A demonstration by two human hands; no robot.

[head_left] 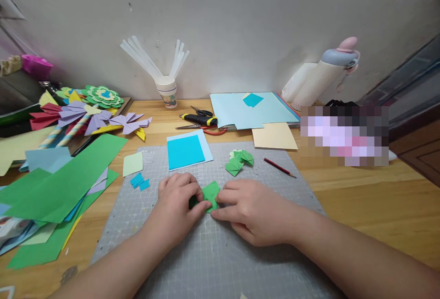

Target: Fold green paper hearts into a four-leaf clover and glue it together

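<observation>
A small green piece of paper (211, 192) lies on the grey cutting mat (192, 262), between my two hands. My left hand (180, 198) pinches its left side, thumb at the lower edge and fingers curled over the corner. On the other side, my right hand (245, 209) presses the paper's right and lower edge with its fingertips. Just beyond my right hand are folded green paper pieces (237, 163). Blue square sheets (185, 152) lie beyond my left hand, with small blue scraps (139, 181) to the left.
Green sheets (68, 184) and paper flowers (103, 97) cover the left side. Behind the mat are a cutter (199, 119), scissors, a cup of white strips (167, 93) and light blue sheets (240, 111). A pencil (279, 167) lies right; a bottle (319, 79) leans at the back right.
</observation>
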